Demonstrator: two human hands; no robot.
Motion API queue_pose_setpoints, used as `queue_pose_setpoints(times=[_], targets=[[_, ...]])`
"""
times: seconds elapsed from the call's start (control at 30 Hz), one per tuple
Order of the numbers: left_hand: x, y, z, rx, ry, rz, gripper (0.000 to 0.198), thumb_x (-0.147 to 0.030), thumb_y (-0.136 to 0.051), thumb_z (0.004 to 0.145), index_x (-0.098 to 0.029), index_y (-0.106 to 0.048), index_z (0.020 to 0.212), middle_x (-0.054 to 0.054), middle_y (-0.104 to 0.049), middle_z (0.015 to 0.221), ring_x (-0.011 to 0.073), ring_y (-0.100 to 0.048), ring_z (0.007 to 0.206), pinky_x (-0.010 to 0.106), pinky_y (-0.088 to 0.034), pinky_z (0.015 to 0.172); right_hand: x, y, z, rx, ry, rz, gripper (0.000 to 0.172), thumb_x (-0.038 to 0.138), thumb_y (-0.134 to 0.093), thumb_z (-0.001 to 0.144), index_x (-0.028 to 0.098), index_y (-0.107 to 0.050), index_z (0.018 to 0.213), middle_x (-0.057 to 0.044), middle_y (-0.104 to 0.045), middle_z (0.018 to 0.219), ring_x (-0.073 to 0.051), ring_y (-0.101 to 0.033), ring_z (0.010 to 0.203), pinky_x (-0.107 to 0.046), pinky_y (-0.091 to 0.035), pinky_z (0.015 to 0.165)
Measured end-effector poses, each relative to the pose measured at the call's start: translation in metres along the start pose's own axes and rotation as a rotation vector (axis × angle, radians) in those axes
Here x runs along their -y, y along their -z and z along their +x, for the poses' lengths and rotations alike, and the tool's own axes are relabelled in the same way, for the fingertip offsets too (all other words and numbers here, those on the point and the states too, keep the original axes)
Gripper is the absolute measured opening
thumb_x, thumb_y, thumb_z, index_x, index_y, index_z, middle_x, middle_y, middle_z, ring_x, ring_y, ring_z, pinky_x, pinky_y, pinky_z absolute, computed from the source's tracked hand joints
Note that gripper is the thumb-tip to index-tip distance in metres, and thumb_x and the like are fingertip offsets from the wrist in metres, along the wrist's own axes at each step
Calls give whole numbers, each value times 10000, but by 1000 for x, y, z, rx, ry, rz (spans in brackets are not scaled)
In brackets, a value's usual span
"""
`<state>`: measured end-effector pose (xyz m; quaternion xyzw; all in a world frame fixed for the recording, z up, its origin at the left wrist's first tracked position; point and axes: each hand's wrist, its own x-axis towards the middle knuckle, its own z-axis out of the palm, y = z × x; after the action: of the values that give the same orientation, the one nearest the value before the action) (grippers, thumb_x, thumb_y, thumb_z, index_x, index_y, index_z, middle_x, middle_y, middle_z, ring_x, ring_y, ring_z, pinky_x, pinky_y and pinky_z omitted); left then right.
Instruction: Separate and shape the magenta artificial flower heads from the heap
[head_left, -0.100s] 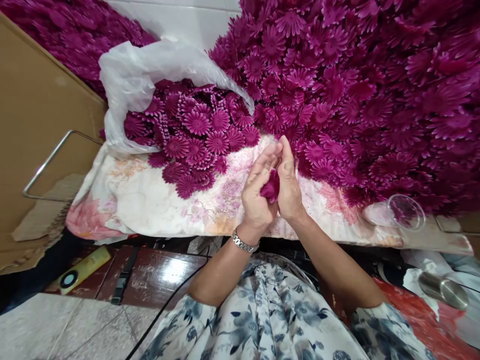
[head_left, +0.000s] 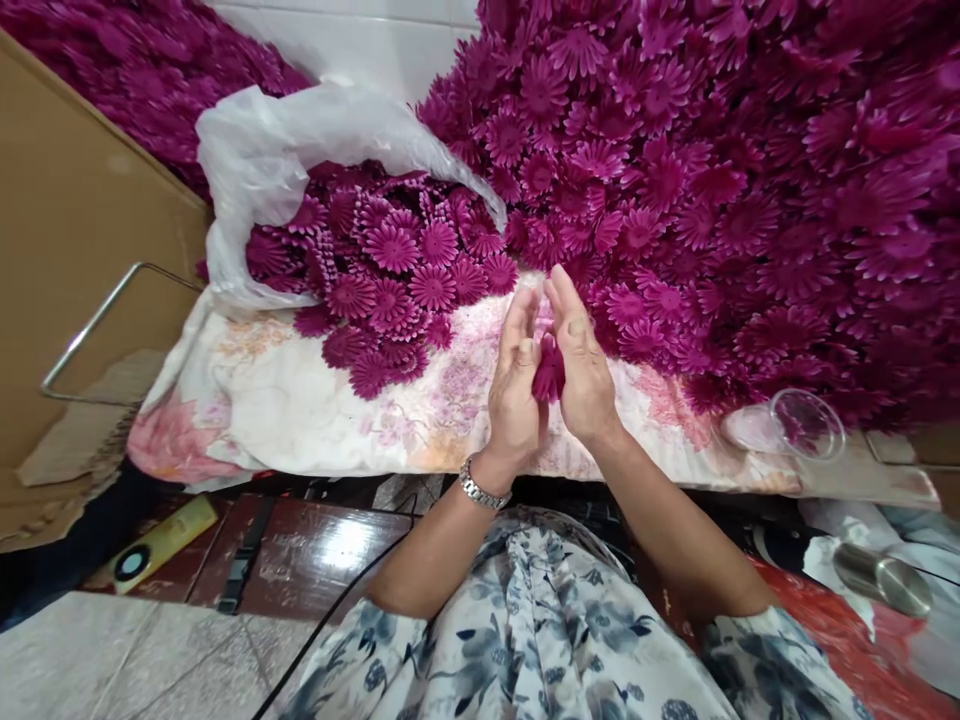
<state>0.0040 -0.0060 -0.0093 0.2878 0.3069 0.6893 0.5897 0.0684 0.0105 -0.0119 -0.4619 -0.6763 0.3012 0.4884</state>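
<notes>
The sides of the magenta flower are hidden by the palms. The flower pile is cut off at the upper right. The magenta flower sits at frame centre between the left hand and the right hand, both nearly flat, fingers extended, holding it palm to palm. Below: floral cloth. Top: white wall.

Glossy, crinkled plastic bag — matt cloth
</notes>
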Motion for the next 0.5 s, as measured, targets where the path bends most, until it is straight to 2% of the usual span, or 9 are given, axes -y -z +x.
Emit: queue_pose_setpoints(times=[0.07, 0.13, 0.2, 0.27, 0.37, 0.5], targets=[[2, 4, -3, -13, 69, 85, 248, -330, -541, 857, -268, -651, 1070, -6, -620, 1235, 162, -478, 1250, 270, -333, 1063, 1, 8, 5, 11, 94, -56, 553, 492, -90, 950, 282, -228, 1443, -22, -353, 1486, -189, -291, 1390, -440, -256, 1146], [-2, 7, -4, -23, 203, 87, 169, -300, -566, 842, -210, -689, 914, 9, -700, 991, 147, -605, 1043, 262, -406, 987, -4, 17, 9, 20, 206, -209, 579, 544, -117, 933, 285, -355, 1393, -27, -442, 1428, -219, -286, 1391, -504, -153, 1162], [-11, 7, -3, -55, 363, -15, 154, -228, -557, 838, -173, -675, 755, -9, -678, 745, 114, -641, 799, 244, -472, 876, -12, 23, 11, 60, 301, -388, 599, 595, -162, 910, 283, -466, 1322, -37, -503, 1376, -246, -294, 1386, -542, -61, 1160], [-18, 4, -1, -100, 460, -134, 203, -203, -508, 857, -162, -656, 723, -14, -651, 676, 99, -634, 719, 236, -494, 822, -21, 21, 7, 119, 322, -484, 588, 591, -181, 910, 280, -494, 1298, -49, -512, 1365, -252, -316, 1374, -555, -30, 1154], [-21, 0, 3, -114, 439, -185, 297, -332, -424, 908, -166, -665, 856, 35, -698, 868, 154, -645, 950, 297, -474, 915, -23, 6, -11, 139, 206, -396, 572, 556, -154, 926, 287, -406, 1363, -57, -409, 1449, -239, -266, 1399, -565, -54, 1151], [-10, 2, 4, -110, 394, -63, 446, -511, -376, 892, -199, -648, 1059, 80, -649, 1173, 245, -475, 1265, 411, -376, 1049, 1, -15, -36, 109, 3, -109, 606, 572, -111, 918, 294, -261, 1435, -32, -233, 1537, -199, -150, 1436, -507, -118, 1175]])
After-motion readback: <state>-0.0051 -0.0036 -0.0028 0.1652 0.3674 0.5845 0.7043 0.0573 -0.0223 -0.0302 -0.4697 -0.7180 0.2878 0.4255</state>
